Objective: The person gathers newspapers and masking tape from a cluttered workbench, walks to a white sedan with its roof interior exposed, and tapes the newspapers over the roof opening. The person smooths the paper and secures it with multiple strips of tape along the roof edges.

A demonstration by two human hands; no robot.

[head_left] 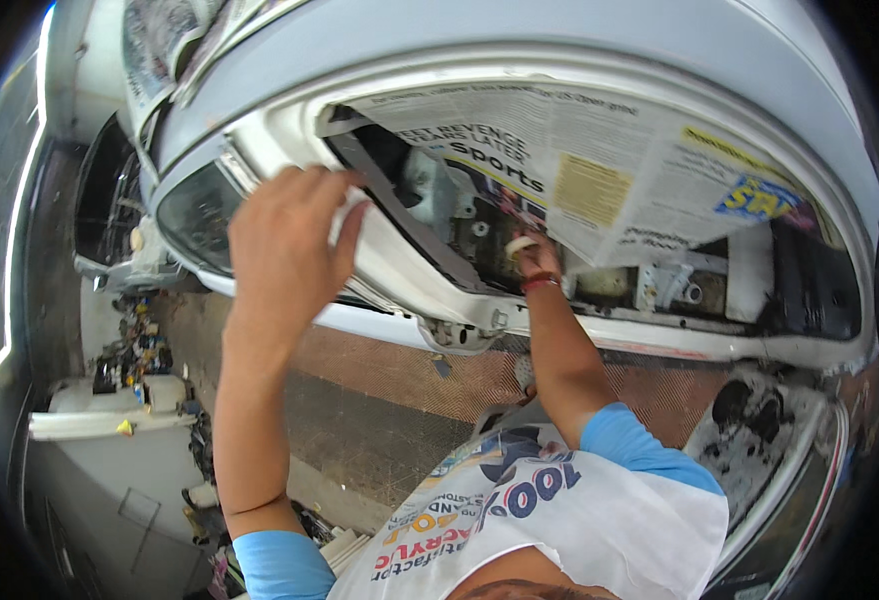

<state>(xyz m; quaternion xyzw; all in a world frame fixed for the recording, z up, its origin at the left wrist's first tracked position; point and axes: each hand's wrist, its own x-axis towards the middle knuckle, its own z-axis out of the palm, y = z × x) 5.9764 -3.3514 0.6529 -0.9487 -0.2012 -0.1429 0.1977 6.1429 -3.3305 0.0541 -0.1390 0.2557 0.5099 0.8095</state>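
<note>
On the left, a bright light strip curves down the edge of view, and small clutter lies heaped above a pale cabinet, with a small yellow object by its top edge. The floor is partly brown, partly grey; at lower right stands a grey panel with dark patches.

- A glaring white strip curves along the left rim.
- Soft, even light brightens the newspaper and shirt.
- Shadow darkens the hollows below the newspaper.
- Fisheye distortion bows the car body; corners are black.
</note>
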